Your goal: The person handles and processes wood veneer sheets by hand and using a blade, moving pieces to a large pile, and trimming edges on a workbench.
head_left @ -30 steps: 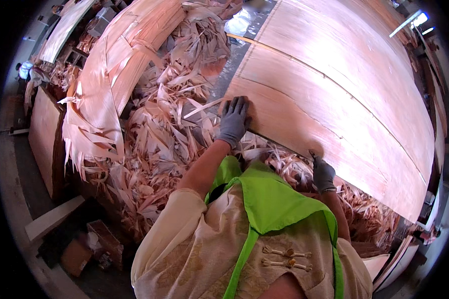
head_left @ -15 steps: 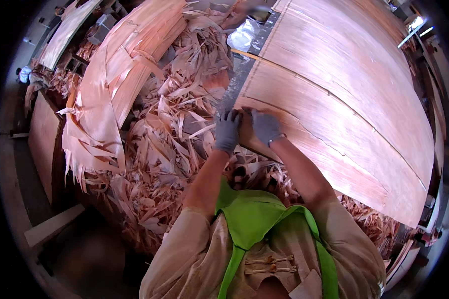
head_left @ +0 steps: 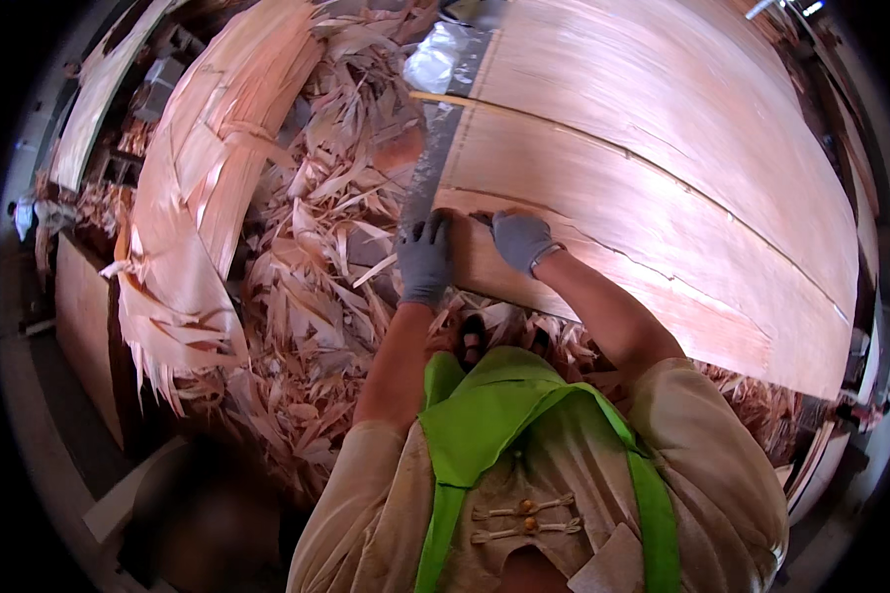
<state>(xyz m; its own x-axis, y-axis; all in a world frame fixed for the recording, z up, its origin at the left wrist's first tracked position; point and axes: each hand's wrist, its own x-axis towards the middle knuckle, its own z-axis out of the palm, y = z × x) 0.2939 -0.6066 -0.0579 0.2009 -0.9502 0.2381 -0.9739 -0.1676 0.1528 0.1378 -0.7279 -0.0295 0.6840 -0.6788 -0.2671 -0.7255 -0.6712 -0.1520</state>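
Workshop clutter fills the far left, where a pale sheet (head_left: 109,94) lies and, nearer, a brown board (head_left: 87,341) stands on edge. Right of these, a pile of reddish veneer (head_left: 193,178) runs from far to near, its near end frayed into ragged tongues. Next comes a deep heap of veneer scraps (head_left: 302,287), curled and tangled. Crumpled clear plastic (head_left: 433,61) sits at the far side, touching a dark grey table edge (head_left: 430,163). Left hand (head_left: 426,269), in a grey glove, rests at the near left corner of a broad veneer sheet (head_left: 682,198), its fingers extended, slightly apart and pointing away from the wearer. Just to its right, apart from it, the gloved right hand (head_left: 521,241) lies over the sheet, back upward, fingers pointing left; something dark and narrow shows at its fingertips, but whether they are clamped on it cannot be told. Nearest the wearer hangs a bright green apron (head_left: 494,405) over a light brown shirt (head_left: 366,494). From the table edge, a thin tan strip (head_left: 509,111) crosses the sheet toward the right, where the sheet spreads widely.
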